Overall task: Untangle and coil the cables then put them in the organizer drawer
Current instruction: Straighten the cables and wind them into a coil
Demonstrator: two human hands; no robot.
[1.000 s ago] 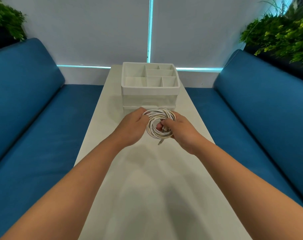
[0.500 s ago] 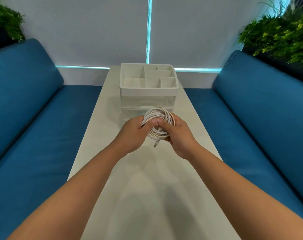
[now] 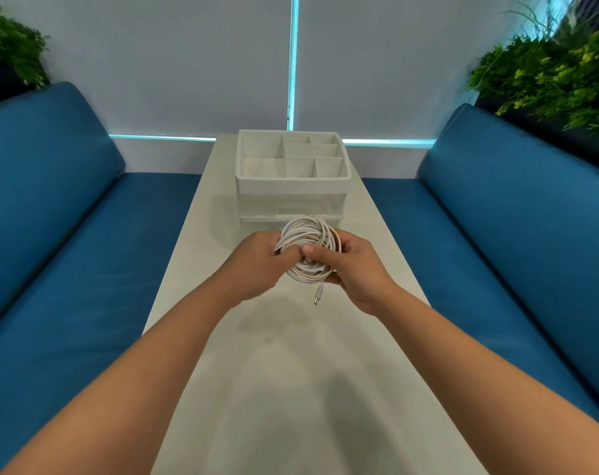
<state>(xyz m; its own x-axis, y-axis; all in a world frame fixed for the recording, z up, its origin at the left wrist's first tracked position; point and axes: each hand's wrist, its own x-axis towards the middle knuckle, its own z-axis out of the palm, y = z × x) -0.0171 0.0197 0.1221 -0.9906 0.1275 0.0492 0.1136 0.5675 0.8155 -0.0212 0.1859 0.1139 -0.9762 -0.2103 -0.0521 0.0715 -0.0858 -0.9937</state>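
While both hands grip it | left hand [image 3: 257, 265] and right hand [image 3: 354, 269] clutch white cable coil [image 3: 308, 240] | tuck dangling plug [image 3: 319, 297] before opening drawer [image 3: 291, 219], imo

We note the organizer [image 3: 292, 181] at frame centre on the tabletop [image 3: 291, 371]; coiled cable [image 3: 308, 248] just below it, sofas [image 3: 68, 234] left and right.

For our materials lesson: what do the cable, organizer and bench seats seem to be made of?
Cable: white, smooth, likely rubbery plastic sheath; it bends in loops.
Organizer: matte white rigid plastic top; translucent drawer fronts.
Bench seats: blue, padded, probably woven fabric; faint texture, no shine.
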